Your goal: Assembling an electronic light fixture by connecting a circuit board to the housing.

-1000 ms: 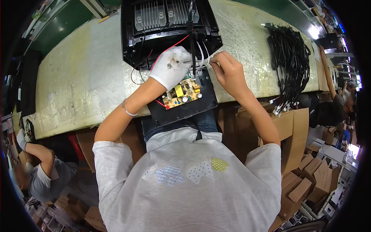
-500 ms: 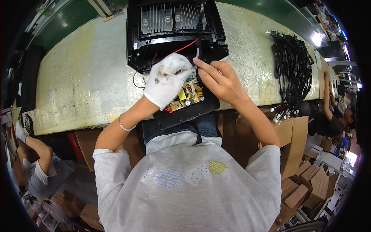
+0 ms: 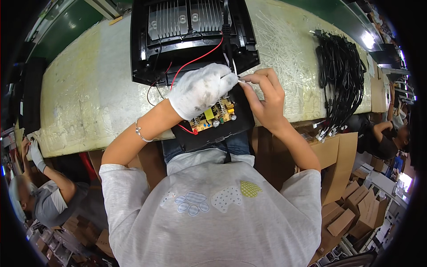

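Note:
My left hand (image 3: 200, 89), in a stained white glove, is closed above a circuit board (image 3: 215, 119) with yellow and green parts. Its fingertips meet those of my bare right hand (image 3: 269, 98), whose thumb and forefinger pinch a small white end. A thin white strip (image 3: 235, 66) rises beside the black cable (image 3: 227, 31) just above them; whether it is a wire or a tie I cannot make out. The board lies on a black panel (image 3: 204, 141) at the table's near edge. Beyond it stands a black housing (image 3: 140, 58) with metal heat-sink fins (image 3: 207, 18) and a red wire (image 3: 191, 61).
A bundle of black cables (image 3: 338, 75) hangs over the table's right edge. Many thin white strips (image 3: 280, 49) lie right of the housing. Cardboard boxes (image 3: 338, 164) stand below right. Co-workers sit at far left (image 3: 58, 196) and far right (image 3: 382, 138).
The housing and panel have shifted slightly left in view. My hands have moved slightly right relative to the board, and my right forefinger has bent from pointing into a pinch with the thumb.

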`<state>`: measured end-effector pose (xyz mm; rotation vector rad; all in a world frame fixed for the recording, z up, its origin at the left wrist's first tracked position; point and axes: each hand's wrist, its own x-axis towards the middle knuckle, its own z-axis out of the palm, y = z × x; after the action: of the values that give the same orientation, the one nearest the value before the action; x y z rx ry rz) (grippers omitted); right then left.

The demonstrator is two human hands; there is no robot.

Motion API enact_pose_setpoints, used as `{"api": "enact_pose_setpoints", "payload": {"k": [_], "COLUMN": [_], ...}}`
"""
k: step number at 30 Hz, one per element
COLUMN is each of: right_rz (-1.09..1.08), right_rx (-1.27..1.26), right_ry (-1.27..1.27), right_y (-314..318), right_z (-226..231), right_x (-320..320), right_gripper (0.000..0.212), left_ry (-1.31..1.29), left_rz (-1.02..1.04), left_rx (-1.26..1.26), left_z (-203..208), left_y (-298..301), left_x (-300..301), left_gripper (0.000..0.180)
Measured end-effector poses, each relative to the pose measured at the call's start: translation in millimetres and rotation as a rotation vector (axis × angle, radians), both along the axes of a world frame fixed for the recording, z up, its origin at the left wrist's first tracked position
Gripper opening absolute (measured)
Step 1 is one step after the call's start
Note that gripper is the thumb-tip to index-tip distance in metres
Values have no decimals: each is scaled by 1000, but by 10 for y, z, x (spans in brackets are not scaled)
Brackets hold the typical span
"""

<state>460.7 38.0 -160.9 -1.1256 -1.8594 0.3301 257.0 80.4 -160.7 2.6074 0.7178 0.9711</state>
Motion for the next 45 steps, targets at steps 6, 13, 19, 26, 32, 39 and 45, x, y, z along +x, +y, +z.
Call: {"api": "enact_pose_setpoints", "payload": {"k": [6,13,19,26,32,39,45], "right_rz": [9,18,17,15,11,6,1], "right_rx": [-19,-4,-2,10,-26,-17,-57], "right_ry": [22,46,84,81,102,141,172], "right_y": [-3,-5,-2,5,1,-19,-34], "right_z": [-4,-33,-72,-23,-65,-116,-161], "right_x": [23,41,40,-9,43,42,45], "right_gripper": [18,18,17,17,16,15,16], "left_ry": [62,53,234,249,82,222,301], "left_rz": [31,56,63,68,67,113,144], "left_rx": [7,-10,-37,-9,-54,-21,14], "left_z": [79,95,187,148,131,185,189], "left_y": [-52,-109,-129,-141,-126,-166,-182], "left_x": [9,35,59,94,69,117,129], "left_gripper": [36,36,36,37,38,35,30]}}
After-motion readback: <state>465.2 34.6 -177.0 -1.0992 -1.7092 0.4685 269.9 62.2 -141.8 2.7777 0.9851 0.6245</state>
